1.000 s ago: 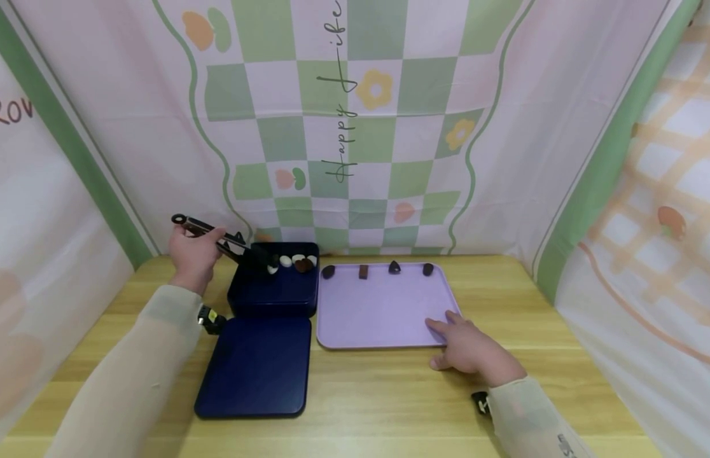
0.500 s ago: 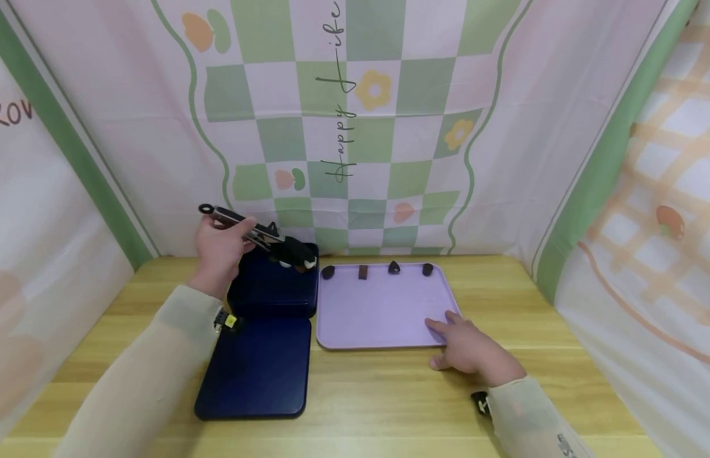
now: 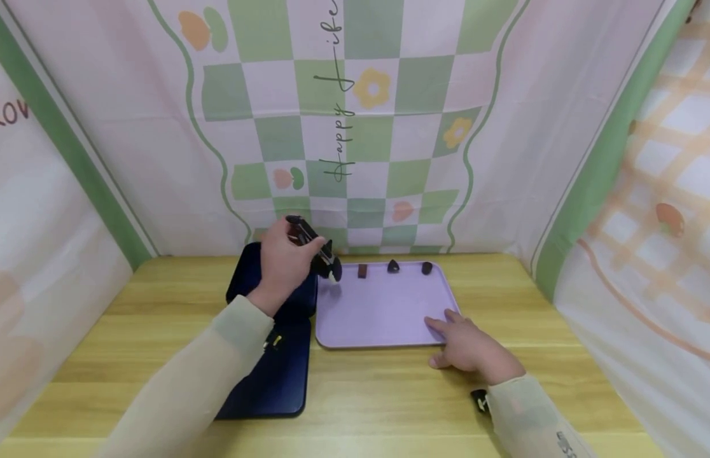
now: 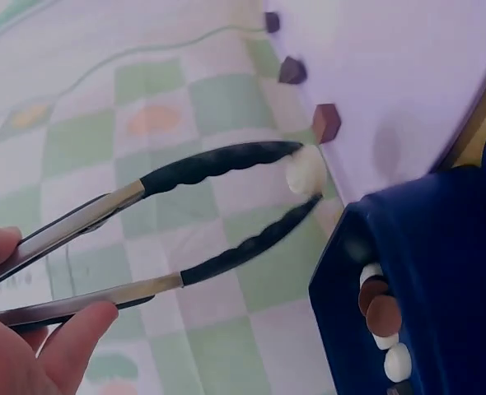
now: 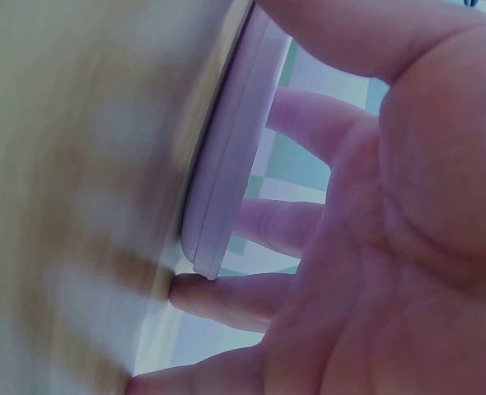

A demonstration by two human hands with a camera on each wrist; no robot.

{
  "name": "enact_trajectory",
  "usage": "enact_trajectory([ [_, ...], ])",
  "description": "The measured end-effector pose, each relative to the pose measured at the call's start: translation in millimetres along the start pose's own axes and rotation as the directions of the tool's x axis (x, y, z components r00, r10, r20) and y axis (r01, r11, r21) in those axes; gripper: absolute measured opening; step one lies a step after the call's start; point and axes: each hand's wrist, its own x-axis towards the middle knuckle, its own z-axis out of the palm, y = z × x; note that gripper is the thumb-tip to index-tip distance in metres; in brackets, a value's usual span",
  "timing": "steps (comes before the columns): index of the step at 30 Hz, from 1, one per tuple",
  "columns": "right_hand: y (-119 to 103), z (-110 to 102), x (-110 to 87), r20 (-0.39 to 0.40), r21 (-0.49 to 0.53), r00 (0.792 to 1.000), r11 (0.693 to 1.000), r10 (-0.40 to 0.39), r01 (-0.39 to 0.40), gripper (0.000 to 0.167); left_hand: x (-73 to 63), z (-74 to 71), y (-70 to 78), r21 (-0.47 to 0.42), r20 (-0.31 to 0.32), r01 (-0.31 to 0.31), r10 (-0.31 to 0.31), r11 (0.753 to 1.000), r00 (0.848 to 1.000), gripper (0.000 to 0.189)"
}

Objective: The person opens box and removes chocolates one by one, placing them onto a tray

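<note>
My left hand [image 3: 283,264] grips metal tongs with black tips [image 4: 218,164]. Between those tips is a rounded white piece [image 4: 306,171], held above the back left corner of the lilac tray [image 3: 383,312]. Along the tray's far edge lie a brown rectangular piece [image 3: 362,271], a dark triangular piece [image 3: 393,266] and a dark rounded piece [image 3: 427,268]. The tongs cover the spot of another dark piece at the left end. At the tray's near right corner rests my right hand [image 3: 469,346], fingers spread over its edge and the table.
Left of the tray stands a deep navy box [image 3: 300,299], partly behind my left hand. Inside are several white and brown pieces, such as a brown one [image 4: 383,316]. A navy lid [image 3: 280,381] lies in front, partly under my left forearm. Patterned cloth [image 3: 372,159] hangs behind the table.
My left hand has carried the tongs and the white piece rightward, out of the navy box and over the tray's left end. The right hand has stayed in place.
</note>
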Motion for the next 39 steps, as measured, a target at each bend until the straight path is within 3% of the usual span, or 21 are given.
enact_trajectory([
  [2,0,0,0.3,-0.001,0.0,1.0,1.0,-0.001,0.001,0.08,-5.6,7.4,3.1,0.069,0.033,-0.048,0.045,0.997,0.998,0.038],
  [6,0,0,0.6,-0.002,-0.002,1.0,1.0,-0.004,0.004,0.08,-13.6,18.8,7.2,0.18,0.085,-0.077,0.062,0.981,0.994,0.048],
  [11,-2,-1,-0.3,-0.003,0.003,1.0,1.0,-0.004,0.004,0.08,-18.9,25.4,7.4,0.232,0.1,-0.103,0.082,0.967,0.992,0.045],
  [17,-3,-2,-1.1,0.002,0.005,1.0,1.0,0.002,-0.002,0.08,-22.0,27.7,5.5,0.268,0.124,-0.087,0.055,0.959,0.991,0.05],
  [23,-3,-2,-1.4,0.004,0.001,1.0,1.0,0.004,-0.004,0.079,-22.7,25.6,10.5,0.221,0.087,-0.086,0.069,0.972,0.994,0.053],
  [30,-2,-2,-1.1,0.003,0.002,1.0,1.0,0.0,0.0,0.08,-24.1,24.9,9.1,0.192,0.111,-0.033,0.012,0.981,0.994,0.05],
  [35,-1,-1,-1.0,-0.001,-0.006,1.0,1.0,-0.008,0.008,0.081,-22.3,23.3,6.4,0.191,0.089,-0.057,0.04,0.98,0.995,0.05],
  [39,0,0,-0.9,-0.001,-0.002,1.0,1.0,-0.005,0.005,0.081,-11.7,11.5,7.5,0.077,0.017,-0.028,0.026,0.997,1.0,0.047],
])
